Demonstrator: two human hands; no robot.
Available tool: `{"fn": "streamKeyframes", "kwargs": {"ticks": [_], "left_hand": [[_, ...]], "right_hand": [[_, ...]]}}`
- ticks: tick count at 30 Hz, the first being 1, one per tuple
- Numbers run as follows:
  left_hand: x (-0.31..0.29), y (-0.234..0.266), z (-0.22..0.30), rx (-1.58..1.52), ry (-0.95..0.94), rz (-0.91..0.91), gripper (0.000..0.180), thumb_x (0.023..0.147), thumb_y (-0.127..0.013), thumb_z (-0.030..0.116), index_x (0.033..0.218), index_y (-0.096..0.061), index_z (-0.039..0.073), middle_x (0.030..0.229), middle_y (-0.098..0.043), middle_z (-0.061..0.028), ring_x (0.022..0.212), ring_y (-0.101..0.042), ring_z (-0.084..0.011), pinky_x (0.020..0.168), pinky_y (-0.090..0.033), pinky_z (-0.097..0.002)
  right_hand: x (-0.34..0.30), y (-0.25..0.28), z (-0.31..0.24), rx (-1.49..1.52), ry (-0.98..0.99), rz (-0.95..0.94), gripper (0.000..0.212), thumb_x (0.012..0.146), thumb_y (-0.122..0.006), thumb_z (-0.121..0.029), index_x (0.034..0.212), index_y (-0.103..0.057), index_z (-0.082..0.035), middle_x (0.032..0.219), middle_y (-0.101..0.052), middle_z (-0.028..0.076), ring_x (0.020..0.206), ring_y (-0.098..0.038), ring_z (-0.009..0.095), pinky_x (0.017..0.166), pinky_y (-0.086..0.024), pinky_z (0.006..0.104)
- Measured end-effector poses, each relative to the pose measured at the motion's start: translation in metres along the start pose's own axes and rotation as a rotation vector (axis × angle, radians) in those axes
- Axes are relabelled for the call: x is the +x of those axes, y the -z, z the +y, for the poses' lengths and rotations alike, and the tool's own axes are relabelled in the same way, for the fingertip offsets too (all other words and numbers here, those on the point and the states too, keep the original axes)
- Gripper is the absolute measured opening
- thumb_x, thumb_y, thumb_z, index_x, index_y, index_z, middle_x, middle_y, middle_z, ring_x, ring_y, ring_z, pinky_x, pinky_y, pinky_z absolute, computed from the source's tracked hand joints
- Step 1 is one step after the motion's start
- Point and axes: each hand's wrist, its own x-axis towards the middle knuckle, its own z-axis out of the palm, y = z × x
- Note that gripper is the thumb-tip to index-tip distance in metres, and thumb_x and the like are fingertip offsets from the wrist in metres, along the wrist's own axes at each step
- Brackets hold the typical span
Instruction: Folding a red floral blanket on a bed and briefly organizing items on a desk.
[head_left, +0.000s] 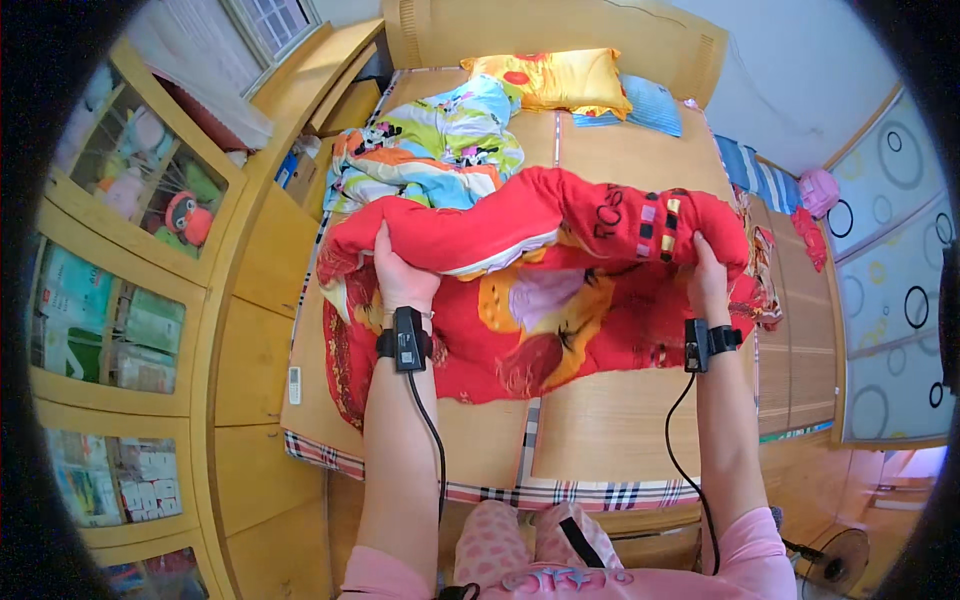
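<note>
A red quilt (455,335) with a yellow cartoon print and patterned edges lies partly on the bed's mat (600,425). Its far part is lifted and folded over toward me in a thick roll. My left hand (405,282) grips the left part of that roll, thumb pointing up and the other fingers hidden in the cloth. On the right, my right hand (711,280) is closed on the quilt's other end, its fingers also mostly covered. Both forearms reach forward over the bed, each with a black strapped device at the wrist.
Behind the quilt lie a bunched multicoloured quilt (450,140), a yellow pillow (560,82) and a blue pillow (652,105). A white remote (294,386) rests near the bed's left edge. Glass-fronted cabinets (205,330) line the left; a circle-patterned wardrobe (890,290) and a pink bag (819,192) are right.
</note>
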Motion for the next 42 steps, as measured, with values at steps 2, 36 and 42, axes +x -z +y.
{"fn": "streamKeyframes", "kwargs": {"ticks": [2,36,42], "left_hand": [[-0.007,0.021,0.0,0.009,-0.038,0.066,0.046,0.098,-0.046,0.045,0.128,-0.057,0.011,0.132,-0.06,-0.009,0.123,-0.055,-0.0302,0.108,-0.039,-0.0496],[-0.091,0.489,0.054,0.222,0.167,0.784,0.065,0.095,-0.054,0.052,0.142,-0.04,0.009,0.143,-0.047,-0.0081,0.132,-0.043,-0.0275,0.115,-0.024,-0.0423],[-0.116,0.482,0.142,0.367,-0.209,1.112,0.056,0.099,-0.05,0.047,0.136,-0.049,0.004,0.119,-0.061,-0.0075,0.106,-0.06,-0.0231,0.096,-0.045,-0.0358]], "right_hand": [[0.004,0.017,0.032,-0.128,0.06,-0.056,0.04,0.085,-0.052,0.008,0.122,-0.061,-0.003,0.1,-0.07,0.01,0.088,-0.064,0.023,0.078,-0.053,0.0349],[-0.344,-0.297,0.297,-1.365,0.275,-1.106,0.051,0.074,-0.075,-0.026,0.122,-0.058,-0.022,0.111,-0.059,0.019,0.103,-0.059,0.038,0.087,-0.047,0.0499],[-0.366,-0.234,0.243,-1.114,0.308,-0.964,0.04,0.076,-0.077,-0.029,0.107,-0.059,-0.012,0.094,-0.058,0.02,0.089,-0.06,0.042,0.075,-0.05,0.0509]]}}
